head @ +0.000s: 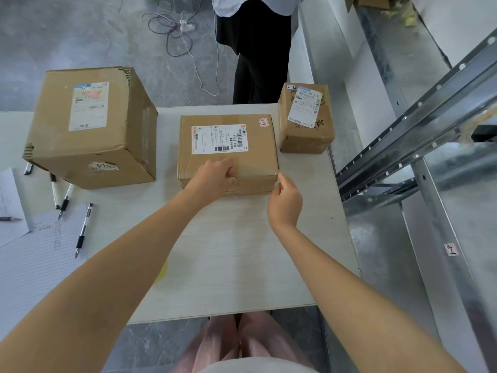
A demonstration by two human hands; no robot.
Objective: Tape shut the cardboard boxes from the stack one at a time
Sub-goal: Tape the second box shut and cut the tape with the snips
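A pale wooden table (228, 251) stands on a grey concrete floor, with metal shelving rails beside it and a second person standing at its far edge. The middle box (228, 149), flat and bearing a printed shipping label, is taken as the landmark; it lies on the table directly ahead of the wearer. To its left a large box (91, 125) is set, well apart; beyond its far right corner a small box (306, 119) sits near. Further left of the large box, pens and lined paper (35, 254) are laid out. A clear tape strip (255, 168) is seen across the near top edge of the middle box. The left hand (215, 176) is pressed on that edge, fingers curled, nothing enclosed. The right hand (285, 203) is held just off the near right corner, thumb and forefinger pinched narrowly; whether a tape end is held cannot be told. No tape roll is visible. Judged step: tape being smoothed and finished on this box. Next, the free end likely needs pressing down over the corner.
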